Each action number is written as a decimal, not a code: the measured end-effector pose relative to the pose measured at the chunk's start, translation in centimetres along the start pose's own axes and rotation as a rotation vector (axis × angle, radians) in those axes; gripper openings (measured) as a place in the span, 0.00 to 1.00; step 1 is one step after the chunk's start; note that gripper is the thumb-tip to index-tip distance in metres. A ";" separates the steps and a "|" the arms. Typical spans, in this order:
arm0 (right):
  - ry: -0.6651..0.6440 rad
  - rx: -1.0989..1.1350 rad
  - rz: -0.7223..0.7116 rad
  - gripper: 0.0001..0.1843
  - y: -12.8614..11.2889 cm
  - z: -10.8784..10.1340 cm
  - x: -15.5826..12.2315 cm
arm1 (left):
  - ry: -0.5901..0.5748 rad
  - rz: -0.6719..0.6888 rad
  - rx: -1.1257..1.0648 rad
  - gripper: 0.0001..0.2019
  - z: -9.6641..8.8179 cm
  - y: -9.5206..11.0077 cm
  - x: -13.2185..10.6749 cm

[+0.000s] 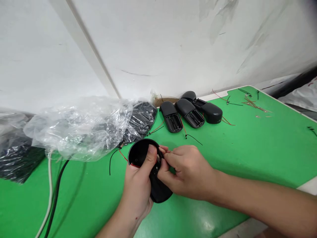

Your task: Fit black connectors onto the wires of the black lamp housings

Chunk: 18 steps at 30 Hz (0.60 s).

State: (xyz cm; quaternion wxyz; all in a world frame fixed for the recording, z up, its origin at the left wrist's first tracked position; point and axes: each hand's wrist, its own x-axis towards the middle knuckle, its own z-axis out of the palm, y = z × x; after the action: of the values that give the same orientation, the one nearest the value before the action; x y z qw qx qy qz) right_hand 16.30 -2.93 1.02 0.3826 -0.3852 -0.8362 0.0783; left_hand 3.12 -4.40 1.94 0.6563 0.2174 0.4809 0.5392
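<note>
My left hand (138,188) grips a black plastic shell (140,152) just above the green table (260,148), thumb pressed on its inner face. A red wire and a black wire (114,158) trail from the shell toward the left. My right hand (184,172) is closed in a pinch at the shell's right edge, fingertips meeting the left thumb over a small part I cannot make out. The lower end of the shell (159,195) shows under both hands.
Three finished black shells (190,112) with open battery bays lie in a row by the wall. A clear plastic bag (81,125) of black parts lies at left. White and black cables (53,195) run down the left. Wire scraps (250,100) litter the far right corner.
</note>
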 end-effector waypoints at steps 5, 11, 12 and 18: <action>0.002 0.058 0.040 0.16 0.3 -0.1 0.1 | 0.014 -0.030 -0.038 0.21 0.3 0.2 -0.2; -0.072 0.193 0.160 0.16 0.7 -0.5 0.6 | 0.023 0.016 -0.049 0.18 0.3 0.3 -0.1; -0.074 0.196 0.160 0.17 0.7 -0.6 0.6 | 0.034 0.062 -0.018 0.16 0.2 0.2 0.0; -0.052 0.177 0.103 0.15 0.6 -0.5 0.5 | 0.099 0.268 0.202 0.27 -0.8 -0.2 0.5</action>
State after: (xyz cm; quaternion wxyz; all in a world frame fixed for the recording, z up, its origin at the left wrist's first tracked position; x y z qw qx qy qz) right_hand 16.81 -2.27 1.43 0.3889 -0.3900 -0.8147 0.1813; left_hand 2.48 -4.19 1.22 0.5288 0.3175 0.5313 0.5808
